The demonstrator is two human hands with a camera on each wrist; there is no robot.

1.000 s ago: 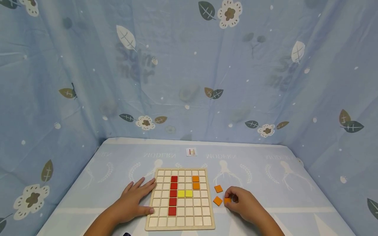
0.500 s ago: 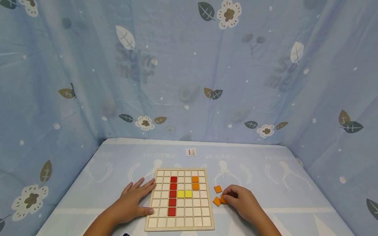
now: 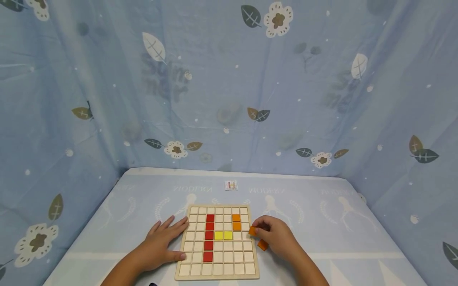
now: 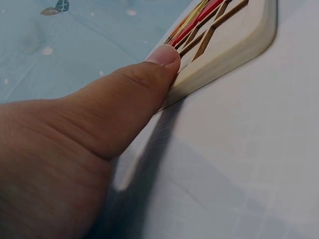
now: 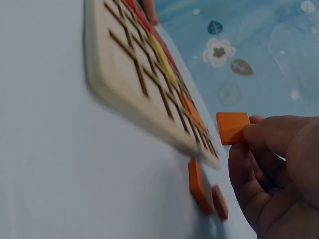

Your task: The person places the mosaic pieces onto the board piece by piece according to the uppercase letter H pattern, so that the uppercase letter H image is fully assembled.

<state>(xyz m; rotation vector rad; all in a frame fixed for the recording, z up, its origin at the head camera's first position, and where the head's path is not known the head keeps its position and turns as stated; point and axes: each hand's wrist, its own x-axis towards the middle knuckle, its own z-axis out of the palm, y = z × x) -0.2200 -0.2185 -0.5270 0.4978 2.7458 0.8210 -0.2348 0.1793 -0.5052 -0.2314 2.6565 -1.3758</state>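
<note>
A square wooden grid board (image 3: 218, 274) holds a column of red tiles (image 3: 209, 235), two yellow tiles (image 3: 218, 236) side by side and two orange tiles (image 3: 236, 222) at its upper right. My left hand (image 3: 159, 243) lies with spread fingers along the board's left edge; its thumb (image 4: 144, 79) rests on the rim in the left wrist view. With thumb and fingers my right hand (image 3: 277, 236) pinches a loose orange tile (image 5: 233, 128), raised at the board's right edge. Below it on the table are two more orange tiles, one nearer (image 5: 200, 189) and one farther (image 5: 220, 202).
Beyond the board lies a small card (image 3: 231, 185) printed with a coloured grid. Patterned blue curtains (image 3: 229, 91) enclose the table (image 3: 315, 222) at the back and both sides. A small dark object (image 3: 152, 284) shows at the bottom edge.
My right hand has slid an orange tile leftward over the table beside the others, and now holds an orange tile up at the board's right edge. The left hand has stayed put.
</note>
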